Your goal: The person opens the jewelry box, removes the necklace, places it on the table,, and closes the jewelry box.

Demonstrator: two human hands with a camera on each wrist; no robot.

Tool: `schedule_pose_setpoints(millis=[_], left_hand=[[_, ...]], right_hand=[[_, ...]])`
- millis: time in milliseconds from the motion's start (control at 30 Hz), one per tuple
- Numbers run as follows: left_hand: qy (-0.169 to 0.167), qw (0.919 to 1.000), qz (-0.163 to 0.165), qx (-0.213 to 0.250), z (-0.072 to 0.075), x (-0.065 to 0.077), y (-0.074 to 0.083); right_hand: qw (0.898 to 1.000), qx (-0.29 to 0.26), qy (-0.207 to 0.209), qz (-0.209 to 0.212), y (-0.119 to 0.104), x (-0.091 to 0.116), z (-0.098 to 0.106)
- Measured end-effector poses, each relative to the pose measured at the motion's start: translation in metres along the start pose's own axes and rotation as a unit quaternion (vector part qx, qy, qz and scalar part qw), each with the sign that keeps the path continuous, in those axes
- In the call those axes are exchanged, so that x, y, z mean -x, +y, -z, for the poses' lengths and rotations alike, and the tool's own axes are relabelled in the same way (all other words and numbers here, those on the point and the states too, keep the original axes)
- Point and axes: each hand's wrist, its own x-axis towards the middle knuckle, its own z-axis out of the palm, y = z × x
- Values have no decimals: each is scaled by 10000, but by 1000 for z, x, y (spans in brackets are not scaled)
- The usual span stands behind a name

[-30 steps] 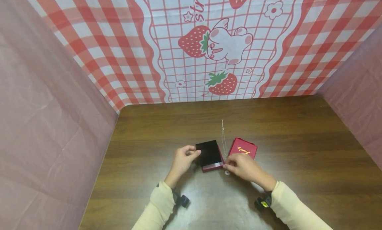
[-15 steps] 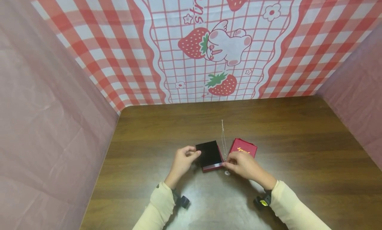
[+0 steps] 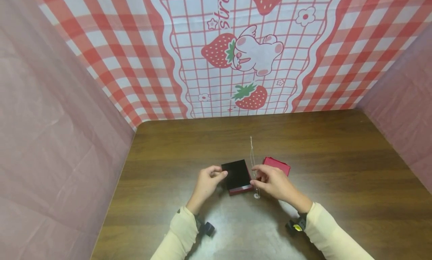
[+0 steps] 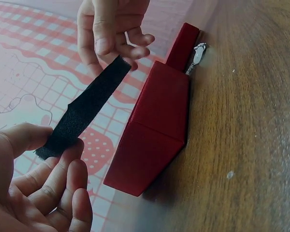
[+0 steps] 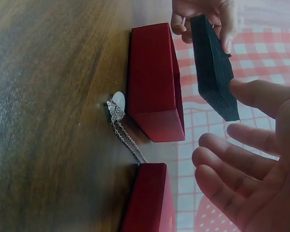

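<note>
A black foam pad (image 3: 235, 173) is held over an open red box (image 4: 147, 128), raised above its rim in the wrist views. My left hand (image 3: 209, 180) pinches the pad's left side between thumb and fingers. At the opposite edge, the thumb of my right hand (image 3: 276, 183) touches the pad, while its other fingers are spread apart from it. Beside the box lies a silver necklace, its chain (image 3: 251, 155) stretched away from me and its round pendant (image 5: 118, 100) at the near end. The box's inside is hidden.
Right of the necklace, a red lid (image 3: 277, 165) lies on the wooden table (image 3: 324, 151), partly behind the right hand. A checked strawberry cloth (image 3: 209, 87) hangs along the back edge, with pink curtains (image 3: 60, 140) at the sides. Each wrist wears a small camera (image 3: 209, 229).
The right hand's fingers have opened off the pad's near right corner and lifted, its thumb staying at the edge. The left hand keeps its pinch on the foam pad.
</note>
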Motion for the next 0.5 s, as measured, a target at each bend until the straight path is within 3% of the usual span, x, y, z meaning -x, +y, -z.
schedule_pose_setpoints(millis=[500], left_hand=[[-41,10000,-56,-71,2,2,2]], right_hand=[[9995,-91,-258,-132,-7,-2,1]])
